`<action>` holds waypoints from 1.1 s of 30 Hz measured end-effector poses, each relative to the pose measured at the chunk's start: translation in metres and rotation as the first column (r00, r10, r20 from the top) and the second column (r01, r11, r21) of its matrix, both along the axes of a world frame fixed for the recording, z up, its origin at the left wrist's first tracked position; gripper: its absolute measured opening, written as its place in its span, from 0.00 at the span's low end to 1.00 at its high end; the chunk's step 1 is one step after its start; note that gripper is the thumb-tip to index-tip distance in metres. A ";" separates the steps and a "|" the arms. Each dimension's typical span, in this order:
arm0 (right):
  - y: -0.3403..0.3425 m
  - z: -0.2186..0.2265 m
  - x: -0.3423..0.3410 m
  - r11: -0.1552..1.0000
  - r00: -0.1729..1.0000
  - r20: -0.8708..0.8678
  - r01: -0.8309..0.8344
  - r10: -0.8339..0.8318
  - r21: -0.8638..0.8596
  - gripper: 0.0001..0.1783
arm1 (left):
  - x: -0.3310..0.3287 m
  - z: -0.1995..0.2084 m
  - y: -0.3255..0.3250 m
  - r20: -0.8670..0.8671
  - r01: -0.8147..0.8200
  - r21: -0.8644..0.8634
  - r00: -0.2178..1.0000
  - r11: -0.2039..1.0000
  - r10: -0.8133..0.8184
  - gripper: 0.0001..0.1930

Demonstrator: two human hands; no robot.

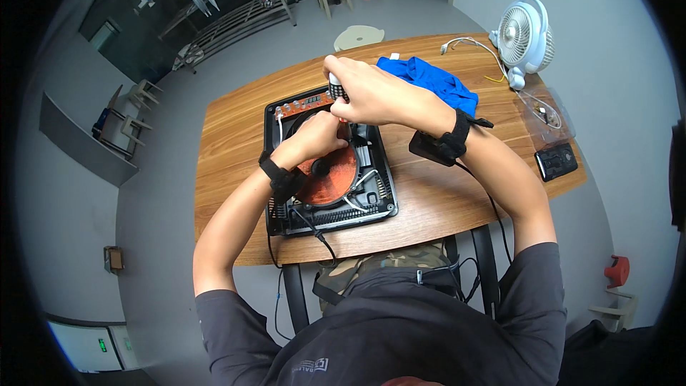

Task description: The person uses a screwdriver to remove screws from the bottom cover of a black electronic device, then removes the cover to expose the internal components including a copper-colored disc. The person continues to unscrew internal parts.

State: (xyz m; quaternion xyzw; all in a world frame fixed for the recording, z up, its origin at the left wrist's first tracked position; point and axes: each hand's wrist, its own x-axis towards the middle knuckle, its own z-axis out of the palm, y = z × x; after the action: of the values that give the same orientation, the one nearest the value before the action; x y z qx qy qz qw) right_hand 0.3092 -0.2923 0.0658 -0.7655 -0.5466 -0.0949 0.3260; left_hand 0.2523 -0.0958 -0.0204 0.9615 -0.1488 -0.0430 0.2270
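Observation:
An opened induction cooker (389,196) lies on the wooden table before me, its black housing exposing a round copper-coloured coil (329,184) with a dark knob at its centre. Above its far part, my right hand (368,93) is closed around a screwdriver (335,88) with a black-and-white patterned handle; the tip is hidden. My left hand (318,136) reaches over the coil, fingers bent together just below the screwdriver. What they pinch is hidden. An orange control board (304,106) with a small display runs along the cooker's far edge.
A blue cloth (432,80) lies beyond my right forearm. On the table's right side are a white fan (525,39), a clear plastic bag (547,118) with small parts, and a black device (556,162). Cables (314,225) hang over the near edge. Stools (359,37) stand behind the table.

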 end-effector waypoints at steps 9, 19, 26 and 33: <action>-0.002 -0.001 0.005 0.997 0.994 -0.075 -0.070 0.073 0.036 0.21 | -0.001 0.003 -0.006 0.012 0.006 0.018 1.000 1.000 -0.007 0.12; -0.002 -0.001 0.003 0.997 0.993 -0.095 -0.057 0.062 0.057 0.19 | -0.001 0.004 -0.010 0.049 0.007 0.050 0.999 0.999 -0.009 0.08; -0.002 0.004 0.001 0.999 0.992 -0.111 -0.049 0.051 0.024 0.19 | 0.006 0.002 -0.006 0.029 0.044 0.088 0.999 0.995 -0.046 0.10; -0.002 0.013 -0.002 0.997 0.996 -0.072 -0.039 0.044 0.072 0.22 | 0.009 0.010 0.002 0.032 0.039 0.139 0.999 0.990 -0.044 0.11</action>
State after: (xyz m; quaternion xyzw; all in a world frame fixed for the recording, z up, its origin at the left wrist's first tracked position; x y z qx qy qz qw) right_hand 0.3077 -0.2942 0.0792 -0.7449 -0.5462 -0.0789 0.3748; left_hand 0.2617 -0.0935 -0.0102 0.9722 -0.1695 -0.0410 0.1562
